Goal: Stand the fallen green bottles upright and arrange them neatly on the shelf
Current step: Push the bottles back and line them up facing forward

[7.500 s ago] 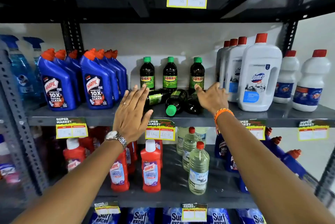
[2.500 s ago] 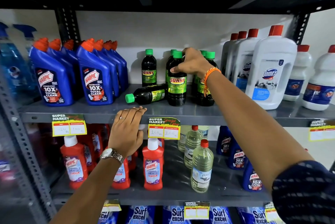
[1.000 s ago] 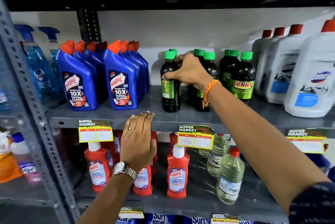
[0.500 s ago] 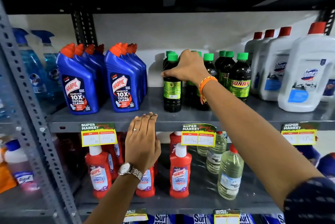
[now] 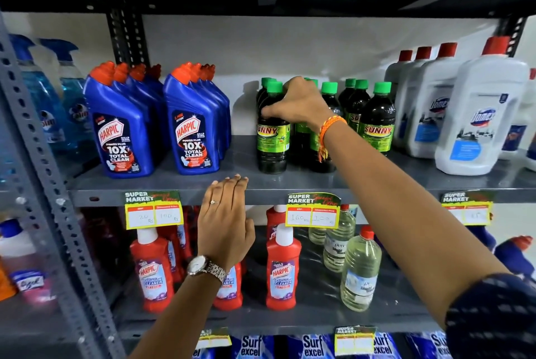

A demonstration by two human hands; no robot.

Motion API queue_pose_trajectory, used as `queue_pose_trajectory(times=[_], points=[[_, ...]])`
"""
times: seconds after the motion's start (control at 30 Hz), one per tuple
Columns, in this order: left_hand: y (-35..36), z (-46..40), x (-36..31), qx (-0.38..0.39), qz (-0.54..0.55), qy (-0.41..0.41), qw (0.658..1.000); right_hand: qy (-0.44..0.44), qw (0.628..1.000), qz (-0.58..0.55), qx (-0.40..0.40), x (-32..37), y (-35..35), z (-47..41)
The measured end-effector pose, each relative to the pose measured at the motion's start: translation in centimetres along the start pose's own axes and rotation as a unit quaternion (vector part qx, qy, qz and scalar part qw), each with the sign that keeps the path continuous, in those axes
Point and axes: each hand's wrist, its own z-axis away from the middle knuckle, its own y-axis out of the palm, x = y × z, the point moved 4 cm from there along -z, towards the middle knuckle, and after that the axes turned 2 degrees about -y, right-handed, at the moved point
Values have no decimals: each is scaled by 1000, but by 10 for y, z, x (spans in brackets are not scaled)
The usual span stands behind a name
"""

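Several dark bottles with green caps and green-yellow SUNNY labels stand upright in three short rows on the grey middle shelf. My right hand grips the shoulder of the front-left green bottle, which stands on the shelf. Another front bottle stands at the right of the group. The middle row is partly hidden behind my right wrist. My left hand lies flat against the shelf's front edge, fingers together, holding nothing. No bottle is lying down.
Blue Harpic bottles stand left of the green ones, white Domex jugs to the right. Red Harpic bottles and clear bottles fill the shelf below. Price tags hang on the shelf edge. A metal upright runs at left.
The fallen bottles now stand upright. Over the last second my right hand has turned the front-left bottle so its SUNNY label faces forward. My left hand has stayed on the shelf edge.
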Motion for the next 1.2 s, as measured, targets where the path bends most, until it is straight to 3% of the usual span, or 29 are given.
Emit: queue_pose_trajectory(times=[0.1, 0.23, 0.5, 0.67, 0.77, 0.9, 1.0, 1.1, 1.2], points=[[0, 0, 0, 4, 3, 1, 1000, -3, 998, -49, 37, 1, -2, 3], [-1, 1, -1, 1, 4, 1, 1000, 9, 1000, 0, 13, 1, -3, 5], [-9, 2, -3, 12, 21, -4, 1000, 15, 997, -62, 33, -1, -7, 15], [-30, -10, -7, 4, 55, -47, 997, 26, 983, -148, -105, -44, -26, 66], [-35, -42, -8, 62, 91, -97, 989, 52, 977, -122, -164, -84, -28, 101], [-19, -99, -15, 166, 258, -198, 931, 93, 989, -57, -103, -116, -14, 106], [-2, -124, -21, 212, 295, -219, 906, 89, 994, -31, -50, -127, -5, 94], [10, -127, -21, 180, 330, -203, 904, 95, 993, -71, 11, -135, 7, 83], [12, -121, -18, 134, 361, -190, 903, 98, 987, -124, 19, -142, 13, 79]])
